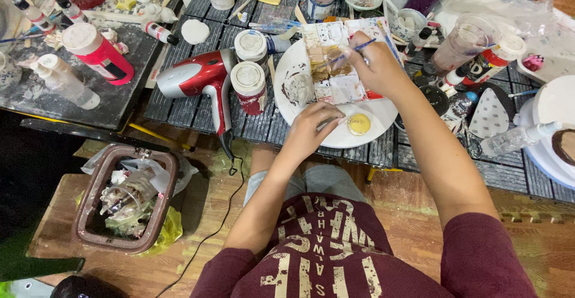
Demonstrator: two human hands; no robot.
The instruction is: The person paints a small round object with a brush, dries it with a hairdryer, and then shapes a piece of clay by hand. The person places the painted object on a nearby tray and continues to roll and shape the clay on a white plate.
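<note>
The small yellow disc (359,123) lies on the white plate (383,118), just beside the left hand (314,129), whose fingers curl loosely near it, holding nothing. Above the plate's middle, the right hand (374,64) pinches a blue paintbrush (350,51) over the paint palette (335,58). A loaded brush could drip onto the plate.

Palette (341,64) on plate (377,121), hairdryer (200,76) left

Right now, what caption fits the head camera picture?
Right hand dips a paintbrush into a paint palette; left hand steadies the white plate.

Glossy, seemingly ceramic plate (371,131); paint-smeared palette (335,64).
</note>
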